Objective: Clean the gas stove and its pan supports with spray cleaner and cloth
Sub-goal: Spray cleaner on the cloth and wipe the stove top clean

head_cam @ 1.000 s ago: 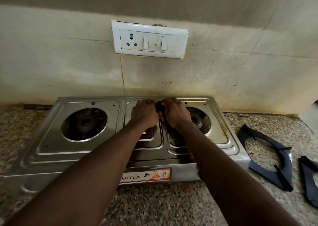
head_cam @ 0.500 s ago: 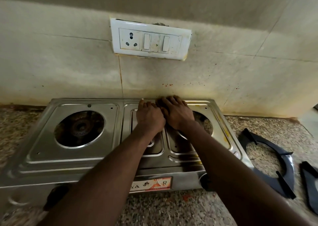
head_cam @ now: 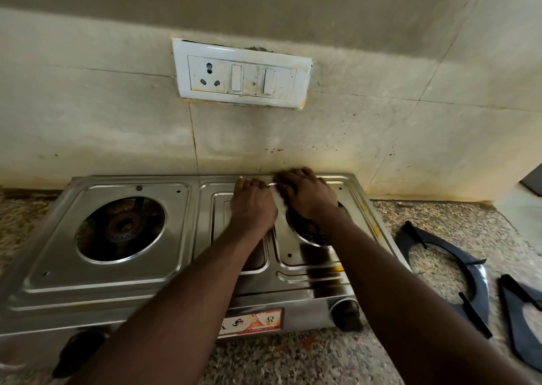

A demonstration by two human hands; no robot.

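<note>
I find the wall [head_cam: 117,135] closing off 12 o'clock just behind the stove [head_cam: 102,279]. At 3 o'clock, 2 pan supports [head_cam: 481,282] lie on the counter [head_cam: 293,361]; 6 o'clock is bare counter.

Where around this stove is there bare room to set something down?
Bare counter runs along the front of the stove, and a patch lies between the wall and the nearer pan support. Crowded: right of the stove, where the second pan support lies close by, and its back middle, under the left hand and right hand.
</note>
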